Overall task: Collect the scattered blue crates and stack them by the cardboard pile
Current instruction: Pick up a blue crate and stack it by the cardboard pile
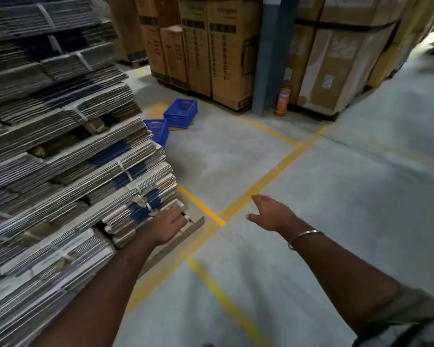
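Head view: we stand beside cardboard pile (pixel 68 151), both arms out. Left hand (pixel 169 225) rests at pile's low corner, fingers loosely bent, grasping nothing we can make out. Right hand (pixel 271 215) spread in air over yellow floor line (pixel 261 184). Two blue crates on floor ahead: far crate (pixel 181 113) upright, apparently empty; near crate (pixel 158 131) half hidden behind pile, contents unseen. Red extinguisher (pixel 283 101) by pillar (pixel 269 56).
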`<control>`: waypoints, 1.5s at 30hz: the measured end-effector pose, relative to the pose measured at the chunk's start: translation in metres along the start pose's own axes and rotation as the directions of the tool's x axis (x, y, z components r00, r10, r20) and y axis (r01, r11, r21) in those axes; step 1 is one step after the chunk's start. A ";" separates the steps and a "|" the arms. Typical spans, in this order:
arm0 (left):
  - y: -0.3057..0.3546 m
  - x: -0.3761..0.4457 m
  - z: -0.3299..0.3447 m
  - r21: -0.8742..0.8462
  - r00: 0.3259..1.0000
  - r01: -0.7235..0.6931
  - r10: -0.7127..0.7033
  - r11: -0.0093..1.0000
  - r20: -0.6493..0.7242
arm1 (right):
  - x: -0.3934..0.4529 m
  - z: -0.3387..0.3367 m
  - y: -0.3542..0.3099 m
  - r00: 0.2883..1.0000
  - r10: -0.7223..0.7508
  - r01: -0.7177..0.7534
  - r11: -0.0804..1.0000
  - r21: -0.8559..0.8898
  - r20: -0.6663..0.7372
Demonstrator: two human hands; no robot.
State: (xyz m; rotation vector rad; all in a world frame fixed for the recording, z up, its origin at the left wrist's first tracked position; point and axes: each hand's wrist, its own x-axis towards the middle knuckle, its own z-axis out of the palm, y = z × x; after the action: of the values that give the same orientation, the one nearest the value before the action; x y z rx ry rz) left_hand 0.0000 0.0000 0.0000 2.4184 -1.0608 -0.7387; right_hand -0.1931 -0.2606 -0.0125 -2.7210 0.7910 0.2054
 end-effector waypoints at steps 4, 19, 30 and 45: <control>-0.012 0.054 -0.021 0.004 0.998 0.001 -0.001 1.000 0.063 | 0.034 -0.013 0.004 0.998 0.069 -0.069 0.997 0.028 -0.003; 0.046 0.316 -0.017 0.088 0.988 -0.075 0.062 0.993 0.143 | 0.226 -0.039 0.128 0.965 0.250 -0.258 0.961 0.100 0.079; 0.082 0.501 -0.044 -0.067 0.992 0.119 -0.116 0.991 0.053 | 0.451 -0.121 0.223 0.986 0.132 -0.141 0.986 0.091 0.101; 0.012 0.784 -0.140 -0.207 0.949 0.310 -0.314 0.928 0.011 | 0.794 -0.157 0.200 0.975 -0.005 -0.002 0.999 0.032 0.220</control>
State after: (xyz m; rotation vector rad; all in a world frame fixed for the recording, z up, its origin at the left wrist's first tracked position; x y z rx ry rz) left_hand 0.5278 -0.5835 -0.1242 2.4314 -0.5601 -0.8737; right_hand 0.3725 -0.8693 -0.0863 -2.6103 0.7211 0.4808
